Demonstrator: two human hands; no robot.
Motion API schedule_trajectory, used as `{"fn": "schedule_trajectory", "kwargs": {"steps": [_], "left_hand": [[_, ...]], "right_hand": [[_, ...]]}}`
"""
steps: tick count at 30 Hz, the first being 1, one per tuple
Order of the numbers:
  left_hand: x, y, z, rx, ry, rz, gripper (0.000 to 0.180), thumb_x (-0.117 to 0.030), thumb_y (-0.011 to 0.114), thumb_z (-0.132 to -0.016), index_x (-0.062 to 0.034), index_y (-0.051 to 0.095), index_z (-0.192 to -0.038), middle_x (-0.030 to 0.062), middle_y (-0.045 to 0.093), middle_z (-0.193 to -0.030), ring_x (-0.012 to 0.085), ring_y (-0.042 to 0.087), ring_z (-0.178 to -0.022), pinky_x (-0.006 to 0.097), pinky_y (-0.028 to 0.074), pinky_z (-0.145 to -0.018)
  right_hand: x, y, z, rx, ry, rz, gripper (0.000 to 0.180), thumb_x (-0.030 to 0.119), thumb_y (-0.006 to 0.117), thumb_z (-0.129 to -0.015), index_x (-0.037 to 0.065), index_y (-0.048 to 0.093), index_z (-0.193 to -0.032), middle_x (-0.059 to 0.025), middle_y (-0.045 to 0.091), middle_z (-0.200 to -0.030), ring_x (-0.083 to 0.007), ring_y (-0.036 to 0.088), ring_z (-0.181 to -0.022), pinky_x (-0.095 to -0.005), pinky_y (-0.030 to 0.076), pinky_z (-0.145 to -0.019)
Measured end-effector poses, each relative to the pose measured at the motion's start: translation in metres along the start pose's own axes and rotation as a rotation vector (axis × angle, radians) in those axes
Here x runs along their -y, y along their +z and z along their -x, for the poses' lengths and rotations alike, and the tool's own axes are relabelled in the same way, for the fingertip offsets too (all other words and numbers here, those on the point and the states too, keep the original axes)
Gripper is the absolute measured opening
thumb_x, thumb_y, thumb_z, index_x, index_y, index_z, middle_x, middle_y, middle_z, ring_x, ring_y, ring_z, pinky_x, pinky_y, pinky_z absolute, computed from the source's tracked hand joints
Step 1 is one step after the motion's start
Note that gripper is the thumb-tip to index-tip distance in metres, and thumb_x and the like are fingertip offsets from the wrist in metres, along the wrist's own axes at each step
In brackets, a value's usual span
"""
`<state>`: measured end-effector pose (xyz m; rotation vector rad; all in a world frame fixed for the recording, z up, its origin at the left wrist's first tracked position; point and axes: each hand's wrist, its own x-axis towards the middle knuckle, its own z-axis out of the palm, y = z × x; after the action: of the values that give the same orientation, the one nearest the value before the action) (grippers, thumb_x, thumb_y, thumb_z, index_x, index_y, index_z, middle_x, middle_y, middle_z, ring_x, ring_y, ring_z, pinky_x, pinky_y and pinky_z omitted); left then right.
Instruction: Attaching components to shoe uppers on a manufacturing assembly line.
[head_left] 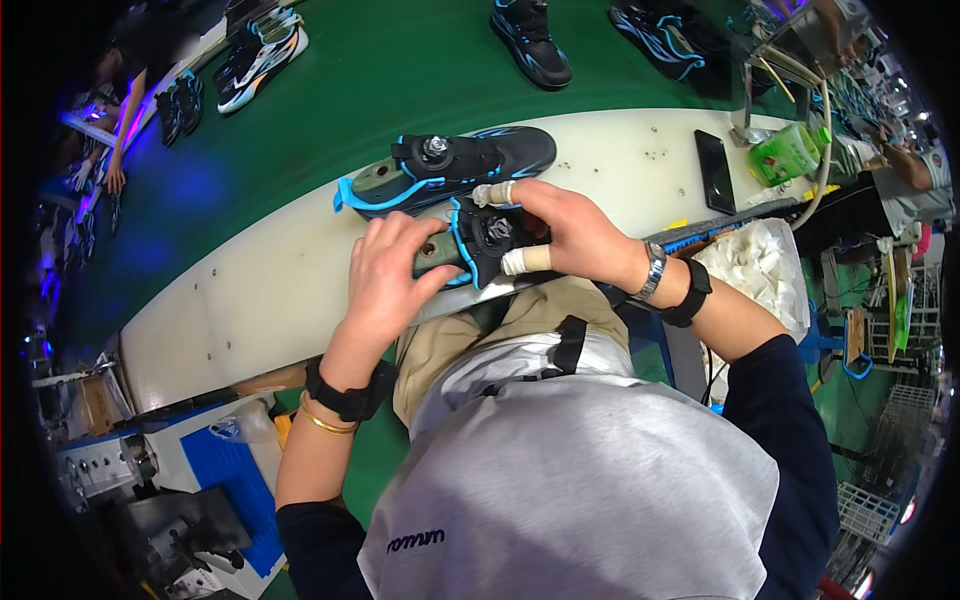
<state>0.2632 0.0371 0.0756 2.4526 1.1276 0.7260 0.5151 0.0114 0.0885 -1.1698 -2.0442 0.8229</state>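
Observation:
Between my two hands is a black shoe (pixel 478 255) with bright blue edging, a clear round dial on top and a green shoe last (pixel 432 256) inside it. My left hand (pixel 383 275) grips it at the heel end, thumb and fingers on either side. With taped thumb and finger, my right hand (pixel 585 232) holds the front part, which it largely hides. Just beyond lies a matching black shoe (pixel 515 155), also on a last, its toe pointing right and a blue pull loop at its heel.
Both shoes are over a curved white worktop (pixel 250 290). A dark phone (pixel 714 170) and a green-and-white container (pixel 788 155) sit at its right. Behind runs a green belt (pixel 400 70) carrying several shoes. A bag of white crumpled material (pixel 760 270) is beside my right arm.

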Motion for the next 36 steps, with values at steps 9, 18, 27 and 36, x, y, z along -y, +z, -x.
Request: {"fn": "schedule_trajectory", "kwargs": {"steps": [9,18,27,36], "left_hand": [[0.003,0.003,-0.003,0.009,-0.039,-0.059,0.051,-0.025,0.087,-0.058,-0.0136,0.062,-0.102,0.0010,0.054,-0.092,0.0233,0.054,-0.090,0.037,0.039,-0.075],[-0.002,0.002,-0.010,0.104,-0.009,-0.089,0.070,-0.030,0.088,-0.054,-0.0108,0.062,-0.116,0.0021,0.052,-0.094,0.0221,0.053,-0.089,0.036,0.040,-0.074],[0.007,0.005,-0.009,0.058,0.047,0.063,0.061,-0.025,0.085,-0.061,-0.0080,0.061,-0.114,0.0054,0.056,-0.099,0.0264,0.054,-0.092,0.039,0.041,-0.075],[0.000,0.006,-0.012,0.046,0.045,0.021,0.052,-0.022,0.080,-0.067,-0.0076,0.058,-0.112,0.0063,0.056,-0.099,0.0273,0.054,-0.092,0.039,0.041,-0.073]], "right_hand": [[-0.003,0.004,-0.009,0.021,-0.139,0.049,0.085,0.024,0.085,-0.062,0.012,0.046,-0.137,-0.0097,0.059,-0.125,-0.0317,0.056,-0.115,-0.0388,0.047,-0.098],[0.008,0.006,-0.020,0.136,-0.055,0.031,0.085,0.020,0.083,-0.063,0.011,0.045,-0.138,-0.0119,0.062,-0.120,-0.0338,0.059,-0.108,-0.0401,0.049,-0.093],[0.009,0.012,-0.021,0.047,-0.075,0.122,0.065,0.021,0.080,-0.072,0.009,0.052,-0.129,-0.0135,0.064,-0.103,-0.0330,0.063,-0.094,-0.0383,0.052,-0.082],[0.002,0.013,-0.012,-0.099,-0.007,0.137,0.042,0.031,0.080,-0.075,0.003,0.053,-0.092,-0.0058,0.051,-0.081,-0.0164,0.052,-0.071,-0.0323,0.044,-0.060]]}}
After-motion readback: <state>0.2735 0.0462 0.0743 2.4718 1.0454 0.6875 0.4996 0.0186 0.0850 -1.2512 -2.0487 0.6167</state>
